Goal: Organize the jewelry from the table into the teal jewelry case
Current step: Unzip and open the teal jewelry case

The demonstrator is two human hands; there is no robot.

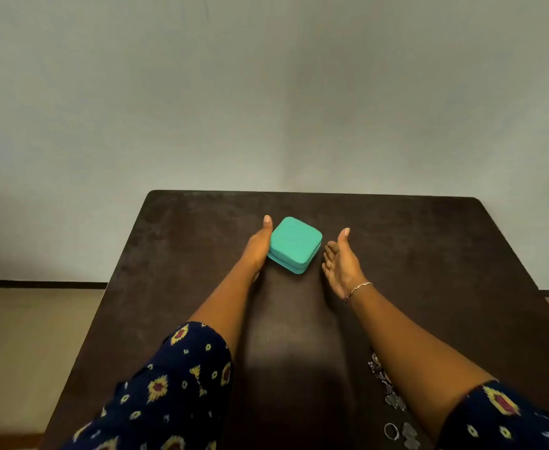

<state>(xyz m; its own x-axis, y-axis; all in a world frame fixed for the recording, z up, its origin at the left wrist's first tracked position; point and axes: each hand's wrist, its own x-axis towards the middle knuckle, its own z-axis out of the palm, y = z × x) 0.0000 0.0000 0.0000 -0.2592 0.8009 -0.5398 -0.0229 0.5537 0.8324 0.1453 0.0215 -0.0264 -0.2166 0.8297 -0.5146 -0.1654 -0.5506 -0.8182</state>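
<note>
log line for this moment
teal jewelry case closed | left hand open, touching its left side | right hand open, apart on its right | ring on table, near edge

The left hand [258, 245] hides its fingers; the right forearm [412, 345] covers part of the jewelry [386, 383].

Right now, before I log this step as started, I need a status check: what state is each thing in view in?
Teal jewelry case: closed, flat on the table.
Left hand: open, against the case's left side.
Right hand: open, beside the case, not touching it.
Ring: loose on the table, near edge.
Dark jewelry pieces: loose on the table, partly under the right forearm.
Bracelet: worn on the right wrist.
</note>
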